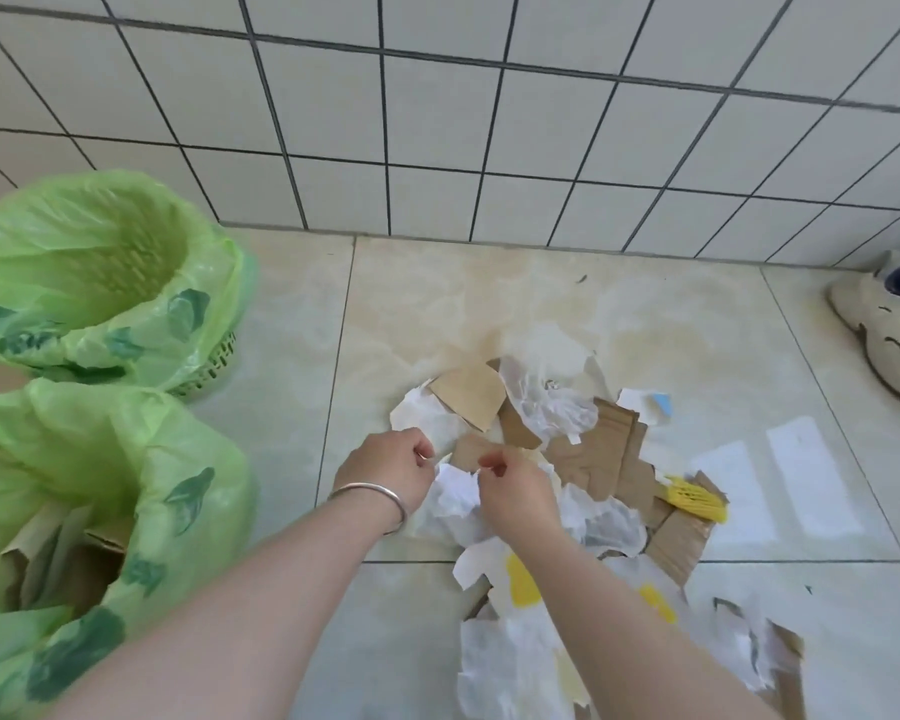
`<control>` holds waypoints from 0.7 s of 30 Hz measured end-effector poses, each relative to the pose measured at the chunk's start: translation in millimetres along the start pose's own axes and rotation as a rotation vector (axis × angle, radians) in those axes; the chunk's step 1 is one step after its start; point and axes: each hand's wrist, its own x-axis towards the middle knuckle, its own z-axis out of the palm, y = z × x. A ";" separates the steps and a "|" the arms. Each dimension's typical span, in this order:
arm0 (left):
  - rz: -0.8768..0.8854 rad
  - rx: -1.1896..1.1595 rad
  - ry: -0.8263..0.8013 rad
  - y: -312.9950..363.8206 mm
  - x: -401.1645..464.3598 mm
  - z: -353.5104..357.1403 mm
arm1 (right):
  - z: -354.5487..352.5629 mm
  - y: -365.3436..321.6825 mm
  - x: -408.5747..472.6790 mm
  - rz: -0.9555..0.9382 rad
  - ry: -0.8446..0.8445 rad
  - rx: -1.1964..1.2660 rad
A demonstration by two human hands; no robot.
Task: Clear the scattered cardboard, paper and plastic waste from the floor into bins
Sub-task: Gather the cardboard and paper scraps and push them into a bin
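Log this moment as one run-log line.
step: picking from pile | left hand: pinching white paper | right hand: pinching same paper | near bin: holds cardboard | far bin: looks empty

Thin, translucent green plastic liners (126,304) are wrinkling over the bins. Matt brown cardboard scraps (593,454) and crumpled white paper (567,413) are lying on glossy, smooth floor tiles (489,283). A shiny metal bangle (380,493) is catching light.

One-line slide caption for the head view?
Both hands pinch crumpled paper from a floor waste pile beside two green-lined bins.
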 end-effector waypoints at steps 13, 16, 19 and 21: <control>-0.166 0.074 0.082 -48.2 126.6 36.5 | 25.7 28.4 125.1 0.017 -0.032 -0.346; -0.225 0.063 0.082 -54.3 143.2 42.7 | 33.8 31.7 135.5 -0.060 -0.004 -0.605; -0.238 0.031 0.067 -55.9 151.6 49.3 | 37.6 31.5 139.0 -0.051 -0.016 -0.739; -0.239 -0.024 0.059 -53.9 152.5 50.8 | 39.7 32.6 139.9 -0.040 -0.031 -0.757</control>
